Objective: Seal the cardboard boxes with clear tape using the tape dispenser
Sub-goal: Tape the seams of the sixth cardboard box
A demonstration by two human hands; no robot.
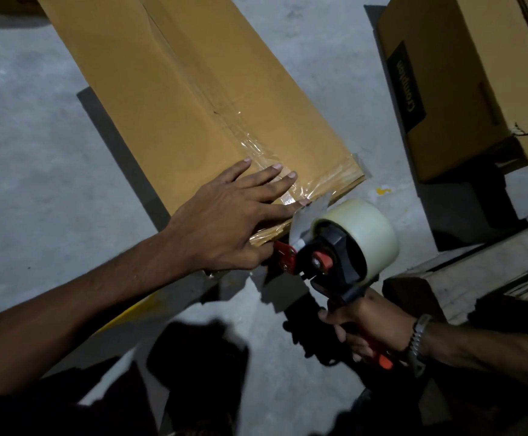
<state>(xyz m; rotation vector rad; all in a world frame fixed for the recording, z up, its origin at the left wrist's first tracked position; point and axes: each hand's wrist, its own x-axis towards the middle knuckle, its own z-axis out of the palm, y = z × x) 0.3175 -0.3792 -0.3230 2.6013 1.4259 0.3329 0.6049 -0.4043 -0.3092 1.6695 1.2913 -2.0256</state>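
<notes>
1. While the left hand (225, 215) lies spread flat on the near end of the long cardboard box (174, 89), its straight fingers pressing on the clear tape (256, 146) laid along the centre seam, the step in hand looks like finishing that strip at the box's near edge.
2. Just off that edge, the right hand (369, 328) grips the handle of the tape dispenser (328, 262), fingers curled round it; the red-and-black head with its roll of clear tape (369, 234) sits beside the box corner, and a short run of tape bridges from roll to box.
3. Next, I judge, the tape needs to be carried down over the end face and cut against the dispenser's blade, with the left hand holding the strip down so it does not lift.
4. The laid tape looks wrinkled near the fingers, so smoothing may be needed for a proper seal.
5. The box rests on a grey concrete floor (30, 127).
6. A second printed cardboard box (464, 89) stands to the right, well apart, perhaps awaiting tape.
7. A flat pile (476, 272) lies near the right wrist; it could crowd the dispenser's swing.
8. The lower view is dark shadow.
</notes>
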